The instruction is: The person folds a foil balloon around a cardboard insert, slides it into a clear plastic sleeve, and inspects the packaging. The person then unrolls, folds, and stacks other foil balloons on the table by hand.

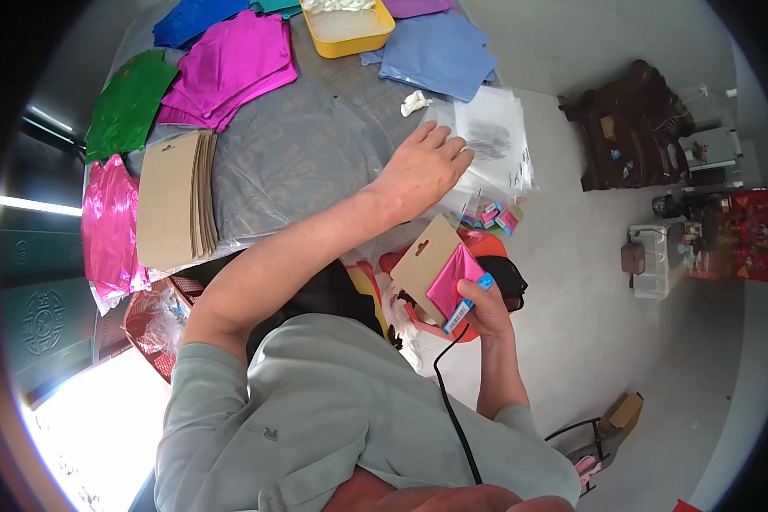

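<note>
My right hand point(485, 309) grips a brown cardboard hanging card point(415, 263) with a folded shiny pink packet point(452, 286) on it, the thumb pressing on the packet. A blue-and-white barcode label point(457, 316) runs along the packet's edge. Above it, my left hand point(422, 171) reaches across to a pile of clear plastic bags point(491, 128) at the table's right edge. Its fingers are apart and slightly bent at the near side of the pile, seemingly holding nothing; the thumb is hidden. A crumpled white piece point(415, 103) lies just beyond this hand.
A stack of brown cards point(172, 200) stands at the left of the grey-covered table point(290, 162). Around it lie pink point(111, 226), green point(130, 102), magenta point(230, 64) and blue-grey sheets point(438, 55). A yellow tray point(350, 44) is at the back. Small packaged items point(497, 217) lie below the bags.
</note>
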{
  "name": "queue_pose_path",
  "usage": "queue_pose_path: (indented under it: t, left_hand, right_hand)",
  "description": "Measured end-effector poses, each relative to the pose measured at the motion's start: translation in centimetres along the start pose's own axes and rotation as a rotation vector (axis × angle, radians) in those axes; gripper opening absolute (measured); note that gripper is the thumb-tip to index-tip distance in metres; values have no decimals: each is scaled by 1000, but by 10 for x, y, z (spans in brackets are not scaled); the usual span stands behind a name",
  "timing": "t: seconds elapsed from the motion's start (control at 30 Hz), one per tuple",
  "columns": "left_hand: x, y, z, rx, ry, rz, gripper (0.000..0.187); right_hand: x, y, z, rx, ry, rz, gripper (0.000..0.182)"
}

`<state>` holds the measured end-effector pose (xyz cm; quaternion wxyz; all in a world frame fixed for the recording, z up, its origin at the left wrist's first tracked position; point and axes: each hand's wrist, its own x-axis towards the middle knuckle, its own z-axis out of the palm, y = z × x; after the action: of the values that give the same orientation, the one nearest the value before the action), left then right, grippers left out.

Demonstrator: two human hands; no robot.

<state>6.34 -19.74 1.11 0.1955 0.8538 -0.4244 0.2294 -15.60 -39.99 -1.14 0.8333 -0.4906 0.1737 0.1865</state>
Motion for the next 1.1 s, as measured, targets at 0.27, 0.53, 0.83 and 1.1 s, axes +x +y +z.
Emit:
queue_pose_path:
  t: [0.27, 0.53, 0.83, 1.1]
  left_hand:
    - [-29, -12, -74, -42, 266, -106, 39]
    - [-98, -45, -128, 35, 237, -271, 37]
    - [-133, -67, -164, -4, 578, -493, 45]
    - [-143, -56, -173, 113, 406, -366, 43]
  right_hand:
    - [10, -19, 18, -181, -78, 5, 43]
    - [65, -1, 38, -268, 60, -165, 45]
    - [50, -95, 39, -574, 234, -501, 47]
    - [90, -178, 6, -136, 149, -736, 33]
